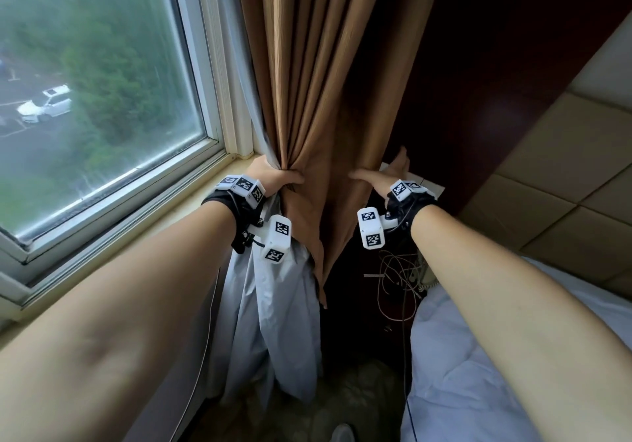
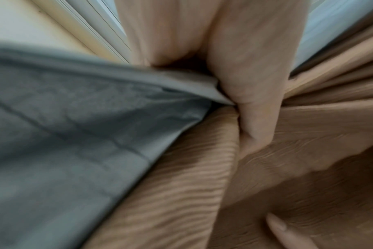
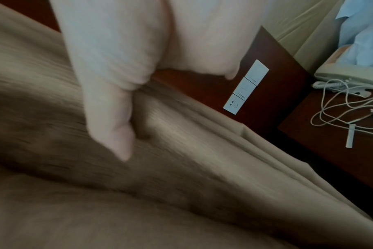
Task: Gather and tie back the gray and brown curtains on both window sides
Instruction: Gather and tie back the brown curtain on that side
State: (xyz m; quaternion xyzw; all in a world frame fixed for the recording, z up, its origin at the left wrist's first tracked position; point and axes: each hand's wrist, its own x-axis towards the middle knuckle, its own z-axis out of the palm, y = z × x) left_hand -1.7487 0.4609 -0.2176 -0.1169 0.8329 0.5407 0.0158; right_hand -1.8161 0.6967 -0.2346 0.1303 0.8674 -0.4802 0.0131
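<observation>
The brown curtain (image 1: 314,82) hangs in pleats beside the window, with the gray curtain (image 1: 273,305) behind it and falling loose below. My left hand (image 1: 273,176) grips both layers in a bunch at sill height; the left wrist view shows its thumb (image 2: 256,101) pressed where the gray curtain (image 2: 74,134) meets the brown curtain (image 2: 181,193). My right hand (image 1: 381,175) is at the brown curtain's right edge. Its thumb lies straight on the front of the cloth and its fingers point up behind it. In the right wrist view that thumb (image 3: 113,126) rests on the brown curtain (image 3: 181,185).
The window (image 1: 85,99) and its sill (image 1: 164,209) are on the left. A dark wood panel (image 1: 478,65) with a socket strip (image 3: 245,87) stands behind the curtain. A nightstand (image 3: 330,151) holds a telephone (image 3: 347,75) and cables (image 3: 341,114). The bed (image 1: 496,356) is at the lower right.
</observation>
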